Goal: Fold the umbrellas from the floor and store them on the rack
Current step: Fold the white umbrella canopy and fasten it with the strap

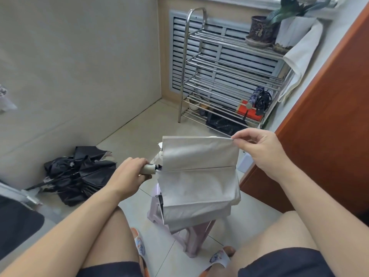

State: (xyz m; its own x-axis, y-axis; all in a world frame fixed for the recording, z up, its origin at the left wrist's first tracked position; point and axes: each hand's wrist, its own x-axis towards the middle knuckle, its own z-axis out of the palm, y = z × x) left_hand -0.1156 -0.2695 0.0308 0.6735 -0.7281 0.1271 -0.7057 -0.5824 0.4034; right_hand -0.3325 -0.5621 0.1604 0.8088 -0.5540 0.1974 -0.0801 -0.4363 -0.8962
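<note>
A collapsed silver-grey umbrella (199, 176) hangs in front of me, its canopy panels loose and flat. My left hand (129, 172) grips its cream handle (148, 169). My right hand (259, 150) pinches the top right corner of one canopy panel and holds it stretched out. On the floor to the left lies a heap of black umbrellas (79, 176), unfolded and crumpled. The steel rack (223, 62) stands against the far wall; a folded dark umbrella (261, 97) lies on a lower shelf at its right end.
A pink plastic stool (191, 240) stands between my feet under the umbrella. An orange wooden cabinet (323, 120) runs along the right. A potted plant (261, 29) and white cloth (299, 54) sit on the rack's top; a red box (247, 111) and small pots lie lower.
</note>
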